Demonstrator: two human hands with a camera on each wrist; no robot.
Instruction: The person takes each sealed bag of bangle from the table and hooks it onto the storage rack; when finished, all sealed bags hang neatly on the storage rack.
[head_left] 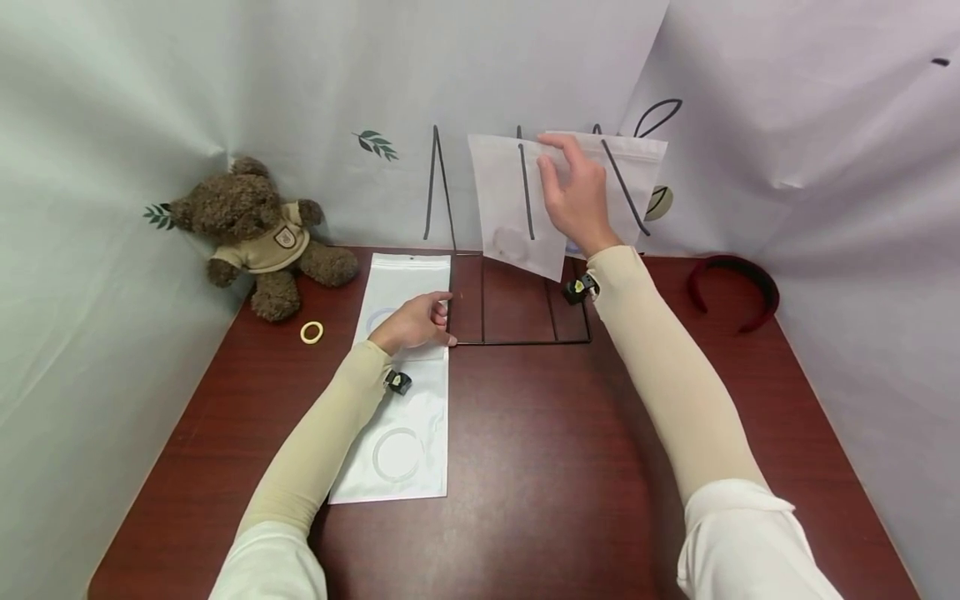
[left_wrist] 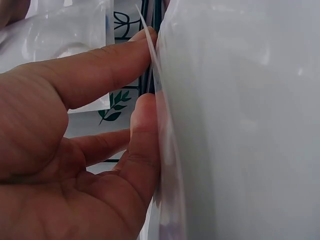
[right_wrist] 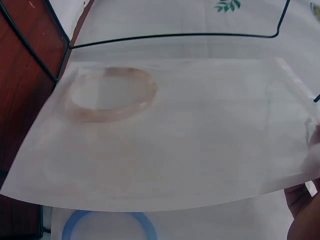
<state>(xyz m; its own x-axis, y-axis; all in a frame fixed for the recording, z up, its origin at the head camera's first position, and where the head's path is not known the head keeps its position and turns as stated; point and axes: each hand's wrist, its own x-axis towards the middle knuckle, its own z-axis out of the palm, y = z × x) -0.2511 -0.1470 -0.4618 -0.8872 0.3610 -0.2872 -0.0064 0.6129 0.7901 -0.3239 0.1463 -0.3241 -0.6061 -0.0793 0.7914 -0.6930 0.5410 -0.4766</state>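
Observation:
A black wire rack (head_left: 483, 300) stands at the back of the table, with several slanted prongs. My right hand (head_left: 577, 196) pinches the upper right corner of a white zip bag (head_left: 502, 196) on a middle prong. Through its film a pinkish-brown ring (right_wrist: 112, 95) shows. Behind it, another white bag (head_left: 641, 171) hangs at the right prong; a blue ring (right_wrist: 110, 225) appears below in the right wrist view. My left hand (head_left: 416, 323) holds the rack's left base wire, thumb and forefinger spread along it. Under that hand lie two white bags (head_left: 420, 400), each with a ring inside.
A brown teddy bear (head_left: 258, 233) sits at the back left, with a small yellow ring (head_left: 312, 332) before it. A dark red headband (head_left: 738, 267) lies at the back right. Pale cloth walls (head_left: 322, 75) enclose the table (head_left: 525, 450) behind and at the sides.

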